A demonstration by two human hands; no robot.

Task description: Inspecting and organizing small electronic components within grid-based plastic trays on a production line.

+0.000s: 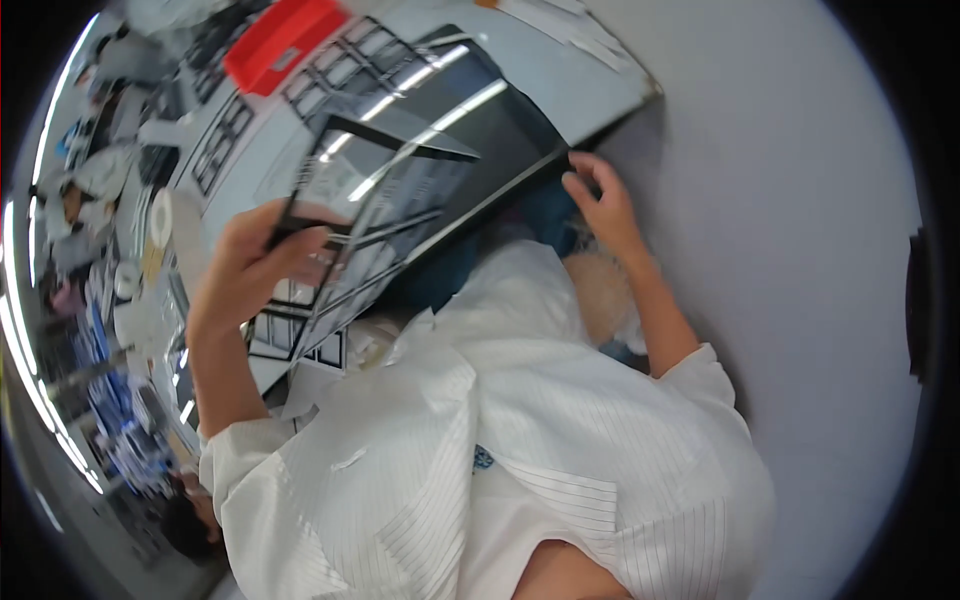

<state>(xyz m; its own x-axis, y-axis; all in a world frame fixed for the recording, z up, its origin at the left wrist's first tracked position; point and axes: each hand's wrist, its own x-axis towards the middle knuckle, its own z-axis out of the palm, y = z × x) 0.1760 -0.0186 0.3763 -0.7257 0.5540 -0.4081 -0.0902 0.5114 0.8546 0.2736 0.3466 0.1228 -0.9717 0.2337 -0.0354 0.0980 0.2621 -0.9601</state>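
Observation:
My left hand (245, 270) pinches the lower left edge of a thin clear sheet with a black border (385, 185) and holds it tilted above a large glossy dark panel (490, 115). The panel lies on a white table (600, 70) and reflects ceiling lights. My right hand (600, 205) grips the panel's near right corner, with the fingers curled over its edge. White striped sleeves cover both upper arms.
A red flat box (285, 40) lies at the far side of the table. More black-framed sheets (300, 335) lie under my left hand. Crowded benches (110, 300) fill the left side. Grey floor (800, 250) spreads to the right.

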